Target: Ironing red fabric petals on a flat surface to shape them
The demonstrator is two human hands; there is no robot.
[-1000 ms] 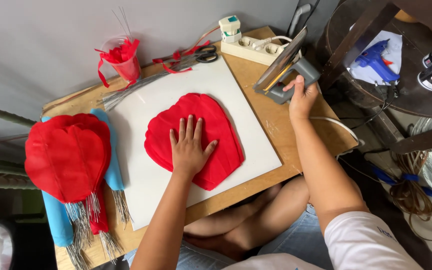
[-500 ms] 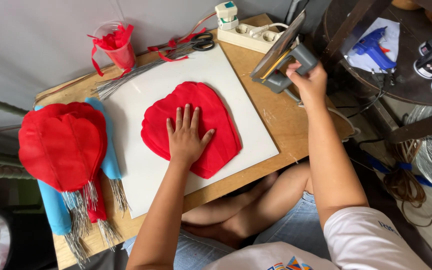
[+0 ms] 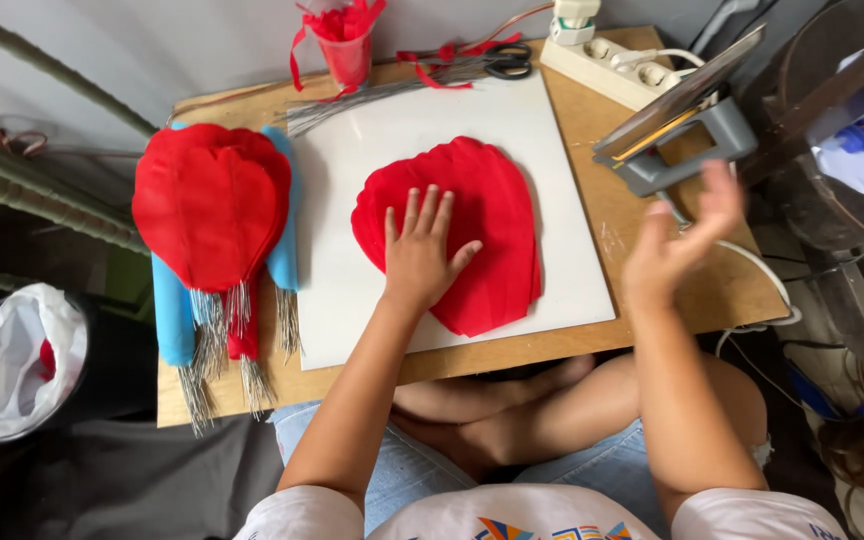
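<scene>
My left hand [image 3: 422, 252] lies flat, fingers spread, on a stack of red petal-shaped paper [image 3: 487, 215] in the middle of a white board [image 3: 352, 290]. My right hand [image 3: 680, 238] hovers open and blurred above the wooden table's right side, holding nothing. It is just below a grey glue gun [image 3: 687, 140] resting on its stand at the table's right rear.
A finished pile of red petals with wire stems [image 3: 210, 205] lies on blue paper at the left. A red cup [image 3: 345, 48], scissors [image 3: 497, 60], a bundle of wires [image 3: 352, 108] and a white power strip [image 3: 607, 62] line the back. A bin with a white bag [image 3: 7, 360] stands lower left.
My right hand has let go of the glue gun and pulled back toward me, open. My left hand stays flat on the red paper.
</scene>
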